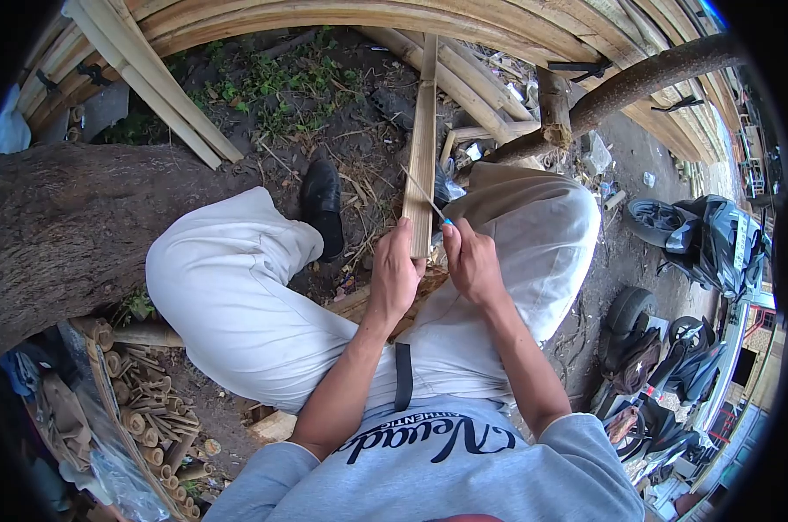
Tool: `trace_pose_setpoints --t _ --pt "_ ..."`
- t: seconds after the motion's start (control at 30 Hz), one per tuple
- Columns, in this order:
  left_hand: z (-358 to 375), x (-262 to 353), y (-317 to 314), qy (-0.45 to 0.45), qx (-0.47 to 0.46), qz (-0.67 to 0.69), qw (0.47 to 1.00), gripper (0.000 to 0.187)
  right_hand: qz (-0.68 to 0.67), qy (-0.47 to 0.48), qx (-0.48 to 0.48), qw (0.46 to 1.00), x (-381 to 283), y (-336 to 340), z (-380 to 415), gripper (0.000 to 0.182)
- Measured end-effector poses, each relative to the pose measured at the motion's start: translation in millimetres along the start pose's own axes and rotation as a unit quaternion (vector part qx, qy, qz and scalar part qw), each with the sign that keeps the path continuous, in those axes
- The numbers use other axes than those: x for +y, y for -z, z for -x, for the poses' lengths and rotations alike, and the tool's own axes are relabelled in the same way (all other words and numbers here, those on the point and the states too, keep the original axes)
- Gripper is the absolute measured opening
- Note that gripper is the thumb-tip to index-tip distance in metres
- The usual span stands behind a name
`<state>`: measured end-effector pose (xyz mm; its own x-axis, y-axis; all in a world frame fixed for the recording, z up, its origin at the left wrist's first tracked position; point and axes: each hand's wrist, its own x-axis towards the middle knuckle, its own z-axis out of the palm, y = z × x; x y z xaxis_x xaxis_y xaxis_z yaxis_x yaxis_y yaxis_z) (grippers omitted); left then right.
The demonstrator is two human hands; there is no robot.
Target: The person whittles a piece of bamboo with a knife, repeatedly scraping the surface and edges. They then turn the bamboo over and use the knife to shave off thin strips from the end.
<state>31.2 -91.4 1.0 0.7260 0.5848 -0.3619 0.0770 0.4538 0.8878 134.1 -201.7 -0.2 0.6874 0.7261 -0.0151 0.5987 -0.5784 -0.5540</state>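
- The left hand (396, 270) grips the near end of a long bamboo strip (422, 139), thumb along its side, the other fingers curled and partly hidden beneath.
- The right hand (474, 261), just beside it, is wrapped round the handle of a thin knife (425, 195); a bit of bright blue shows by the thumb. The narrow blade slants across the strip; whether its edge bites into the wood, I cannot tell.
- The strip lies between the person's knees, pointing away from the body. It is flat, straight and pale yellow-brown, with lengthwise grain and a darker line across it towards the far end, which overlaps the bamboo stacked beyond.
- Below the forearms, the grey-blue T-shirt (516, 478) carries dark script that reads "Nevada", with "AUTHENTIC" in smaller capitals beside it.
- A dark strap (403, 376) hangs at the waist over pale trousers (228, 283). One black shoe (321, 187) shows on the soil.
- A thick tree trunk (72, 235) lies at the left; below it, cut bamboo pieces (154, 426) are heaped beside clear plastic (124, 461).
- Long bamboo slats (324, 19) curve across the top of the view, past low green plants (276, 96).
- At the right stands a dark motorcycle (707, 239); its plate (742, 242) is too small to read.
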Motion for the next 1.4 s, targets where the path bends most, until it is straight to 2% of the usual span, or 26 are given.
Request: trace_pose_setpoints --t 0.07,0.13,0.17,0.23,0.27,0.3,0.4,0.47,0.5,0.53,0.6,0.67,0.7,0.73,0.83,0.87,0.93,0.97,1.03,1.13,1.2,1.27,1.33,1.4 --pt "1 4 3 0.032 -0.005 0.051 0.998 0.041 -0.068 0.069 -0.003 0.995 -8 1 9 0.029" --pt "-1 1 7 -0.019 0.029 -0.045 0.998 0.040 -0.067 0.104 -0.010 0.992 -11 2 20 0.029" --pt "-2 1 11 0.052 0.014 0.067 0.996 0.041 -0.084 0.117 -0.026 0.989 -12 3 25 0.028" --pt "1 12 1 0.073 0.052 0.083 0.993 0.042 -0.108 0.134 -0.043 0.984 -14 3 26 0.025" --pt "3 14 -2 0.095 0.087 0.097 0.987 0.044 -0.109 0.134 -0.045 0.984 -15 1 25 0.025" --pt "1 8 8 0.051 0.006 0.083 0.995 0.044 -0.112 0.107 -0.036 0.987 -18 0 20 0.024" --pt "-2 -4 9 0.053 0.026 0.097 0.994 0.043 -0.108 0.073 -0.019 0.991 -17 -2 11 0.024" --pt "-4 -5 9 0.044 0.052 0.072 0.995 0.041 -0.122 0.099 -0.028 0.987 -24 1 16 0.024" --pt "-5 -1 10 0.067 0.045 0.105 0.991 0.040 -0.084 0.129 -0.042 0.987 -24 1 22 0.025" --pt "-2 -1 12 0.095 0.039 0.137 0.985 0.040 -0.085 0.126 -0.046 0.987 -23 0 27 0.025" --pt "-1 -3 12 0.091 0.050 0.136 0.985 0.039 -0.085 0.130 -0.064 0.986 -22 2 26 0.026" --pt "2 3 15 0.074 -0.018 0.125 0.989 0.045 -0.097 0.096 -0.047 0.990 -23 0 12 0.027" --pt "1 -1 11 -0.022 0.018 0.002 1.000 0.044 -0.111 0.059 -0.029 0.992 -23 -1 7 0.027" --pt "4 -3 10 -0.022 0.017 0.001 1.000 0.044 -0.112 0.058 -0.028 0.992 -24 0 8 0.027" --pt "2 -5 12 0.067 0.056 0.061 0.994 0.044 -0.063 0.092 -0.045 0.993 -24 3 12 0.029" --pt "3 -6 12 0.068 0.056 0.061 0.994 0.044 -0.063 0.091 -0.046 0.993 -23 5 13 0.029" --pt "6 7 6 0.010 0.072 0.009 0.997 0.048 -0.062 0.111 -0.056 0.990 -20 8 15 0.030" --pt "4 9 7 0.050 0.045 0.035 0.997 0.055 -0.060 0.109 -0.058 0.990 -19 7 14 0.030" --pt "3 8 6 0.050 0.037 0.042 0.997 0.058 -0.062 0.061 -0.033 0.996 -17 1 7 0.030" --pt "6 15 5 0.032 0.048 0.038 0.998 0.064 -0.084 0.103 -0.035 0.991 -32 6 20 0.028" --pt "7 15 6 0.017 0.061 0.029 0.998 0.067 -0.086 0.098 -0.041 0.991 -28 3 18 0.027" --pt "4 5 8 0.039 0.020 0.027 0.999 0.067 -0.114 0.048 -0.038 0.992 -18 -2 10 0.027" --pt "-1 -6 4 0.020 0.020 0.050 0.998 0.067 -0.104 0.052 -0.034 0.993 -22 0 13 0.027" --pt "1 -8 5 0.002 0.024 0.071 0.997 0.066 -0.114 0.117 -0.045 0.986 -32 5 24 0.027"
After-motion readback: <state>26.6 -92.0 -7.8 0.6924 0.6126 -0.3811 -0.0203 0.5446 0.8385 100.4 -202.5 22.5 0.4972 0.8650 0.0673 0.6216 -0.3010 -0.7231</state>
